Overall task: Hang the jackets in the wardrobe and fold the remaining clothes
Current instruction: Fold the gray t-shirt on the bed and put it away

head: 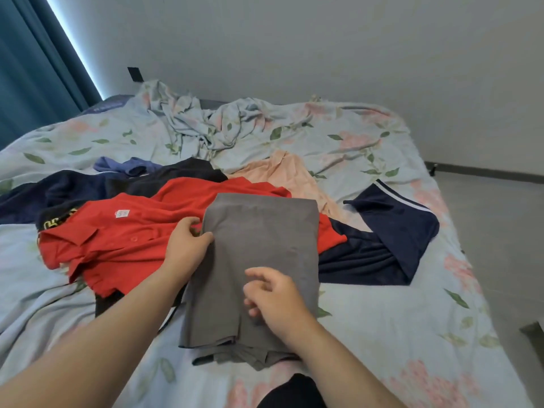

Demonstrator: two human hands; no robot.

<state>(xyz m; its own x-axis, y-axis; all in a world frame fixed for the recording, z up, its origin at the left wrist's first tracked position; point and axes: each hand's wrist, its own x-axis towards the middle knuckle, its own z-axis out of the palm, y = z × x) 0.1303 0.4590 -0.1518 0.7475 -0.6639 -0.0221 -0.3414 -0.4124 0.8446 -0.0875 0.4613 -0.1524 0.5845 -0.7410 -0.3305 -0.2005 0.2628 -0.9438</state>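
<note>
Grey shirt [259,260] is folded into a long strip on the near middle of the bed [397,334], lying partly over the red polo [132,240]. Left hand [185,245] pinches its left edge. Right hand [273,295] is just over the near part, fingers loosely curled, not holding anything. Navy shorts [397,225] sit to the right.

Home bedroom. Wide bed under a floral pale-blue bedsheet [368,148], teal fabric curtain [32,63] at window, plain grey-white wall [294,48]. Loose clothes strewn across bed.
</note>
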